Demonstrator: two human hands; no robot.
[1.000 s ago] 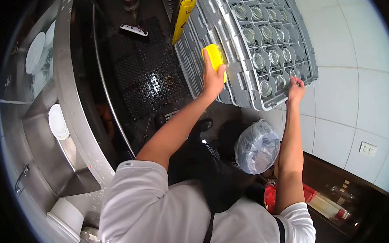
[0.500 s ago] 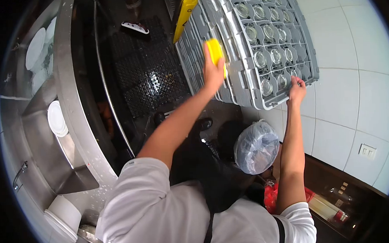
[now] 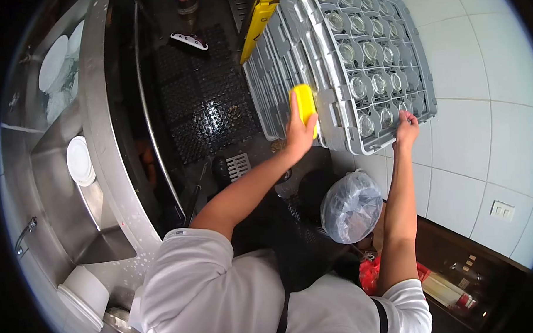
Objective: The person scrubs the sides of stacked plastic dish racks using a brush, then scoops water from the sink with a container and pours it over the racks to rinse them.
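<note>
My left hand (image 3: 302, 135) grips a yellow sponge (image 3: 304, 109), pressed against or very near the ridged side of a grey plastic glass rack (image 3: 328, 70). My right hand (image 3: 407, 128) is closed at the rack's near corner, with its fingertips on the grid beside a glass (image 3: 387, 116). Whether they also touch that glass cannot be made out. Several clear glasses fill rows of the rack's compartments, and some cells at the right show no glass. Beneath and behind the rack, more grey racks (image 3: 269, 78) form a stack.
A bin with a clear plastic liner (image 3: 351, 207) stands just below the rack. A yellow sign (image 3: 261, 23) leans behind the stack. On the left runs a steel sink counter (image 3: 104, 143) with white plates (image 3: 79, 161). A black rubber mat (image 3: 211, 104) covers the floor; tiled wall (image 3: 459, 136) at right.
My left hand has moved down along the rack's side with the sponge. My right hand stays at the same corner. The view has shifted slightly.
</note>
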